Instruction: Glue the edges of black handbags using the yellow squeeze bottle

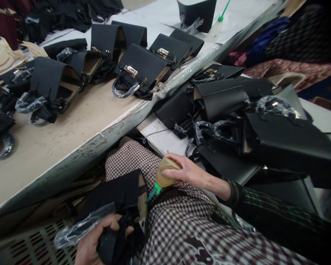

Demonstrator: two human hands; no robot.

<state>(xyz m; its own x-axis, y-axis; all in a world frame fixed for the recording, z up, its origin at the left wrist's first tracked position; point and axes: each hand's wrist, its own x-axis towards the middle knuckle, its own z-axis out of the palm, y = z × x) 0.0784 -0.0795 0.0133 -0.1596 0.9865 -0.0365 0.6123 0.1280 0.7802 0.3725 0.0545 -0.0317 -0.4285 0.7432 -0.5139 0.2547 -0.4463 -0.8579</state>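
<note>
In my right hand (186, 171) is a squeeze bottle (165, 172) of yellowish contents, tilted nose down. Its green nozzle points at the tan inner edge of a black handbag (107, 193) lying across my lap. Whether the tip touches the edge I cannot tell. My left hand (99, 237) grips the near part of this handbag, fingers closed around bunched black material. Beside that hand lies a plastic-wrapped handle (84, 224). The lower side of the bag is hidden by my hand and the dark cloth.
Several black handbags (143, 66) with gilt clasps stand on the long table (79, 121). More bags (289, 136) are piled at my right. A plastic crate (35, 239) sits low left. Another green-tipped bottle (215, 29) and a person's blue sleeve (267, 36) appear farther back.
</note>
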